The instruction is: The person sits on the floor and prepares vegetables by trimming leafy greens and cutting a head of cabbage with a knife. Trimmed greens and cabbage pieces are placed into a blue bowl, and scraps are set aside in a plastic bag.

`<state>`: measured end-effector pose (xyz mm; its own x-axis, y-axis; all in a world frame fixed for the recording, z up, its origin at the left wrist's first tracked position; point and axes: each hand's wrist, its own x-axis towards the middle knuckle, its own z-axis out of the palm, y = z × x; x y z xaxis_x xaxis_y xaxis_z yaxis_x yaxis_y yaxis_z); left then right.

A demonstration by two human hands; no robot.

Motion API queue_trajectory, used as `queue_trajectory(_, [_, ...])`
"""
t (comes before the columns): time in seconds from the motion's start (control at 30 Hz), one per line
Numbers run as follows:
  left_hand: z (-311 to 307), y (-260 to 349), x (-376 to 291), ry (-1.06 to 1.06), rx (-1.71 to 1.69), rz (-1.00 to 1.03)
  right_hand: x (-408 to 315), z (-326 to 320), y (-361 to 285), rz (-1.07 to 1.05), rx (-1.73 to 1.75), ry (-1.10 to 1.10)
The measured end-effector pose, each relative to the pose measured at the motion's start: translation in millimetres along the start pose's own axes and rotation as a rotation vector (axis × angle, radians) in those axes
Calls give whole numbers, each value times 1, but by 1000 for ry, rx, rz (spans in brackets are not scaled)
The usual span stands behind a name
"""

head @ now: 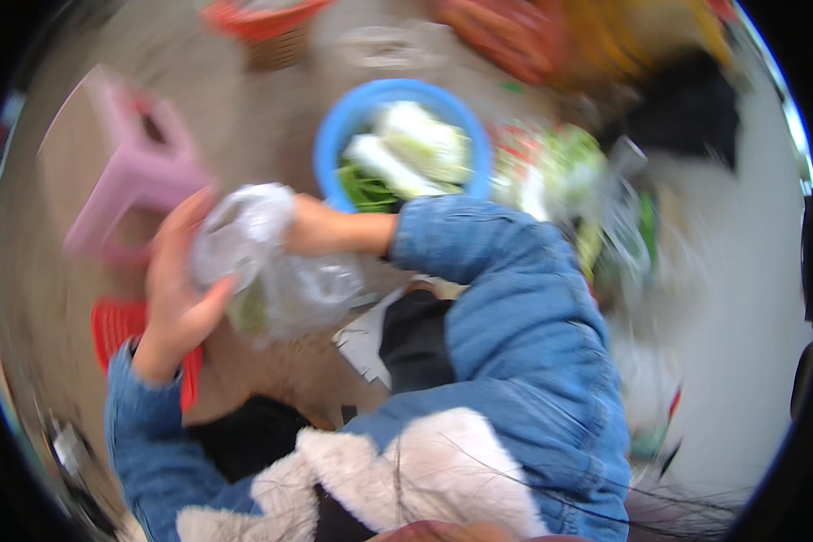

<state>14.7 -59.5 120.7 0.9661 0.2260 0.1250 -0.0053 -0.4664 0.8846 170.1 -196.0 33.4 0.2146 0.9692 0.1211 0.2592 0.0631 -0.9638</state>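
Note:
A thin clear plastic bag point(311, 291) hangs between my hands, with something pale green low inside it. My right hand point(318, 227) holds the bag's bunched upper part from the right; its fingers are partly hidden by the plastic. At the bag's left side is my left hand point(186, 284), fingers spread and thumb pointing right, against or close to the plastic; blur hides the exact contact. Just beyond my right forearm, a round blue plastic basin point(328, 129) holds white-stemmed cabbages point(423, 146) and dark green leaves point(364, 190).
A pink plastic stool point(118, 162) stands at the left, above a red plastic basket point(118, 325). Bagged leafy vegetables point(569, 162) lie right of the basin. Farther off are a brown basket with a red liner point(278, 44) and an orange-red bag point(508, 37). Pale paper point(366, 342) lies below.

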Motion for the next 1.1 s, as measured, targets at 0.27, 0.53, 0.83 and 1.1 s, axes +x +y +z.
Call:
queue_trajectory(0.27, [41,-57,26,-159,-315,-361,-163,-61,-52,417,368,668])
queue_trajectory(0.53, [132,-52,26,-543,-52,-188,-387,-71,-117,415,7,1703])
queue_trajectory(0.83, [180,-75,29,-685,73,-104,-626,-161,-162,-97,-553,2622])
queue_trajectory(1.1, [186,-71,34,-688,45,-166,-691,-100,24,981,-27,2435])
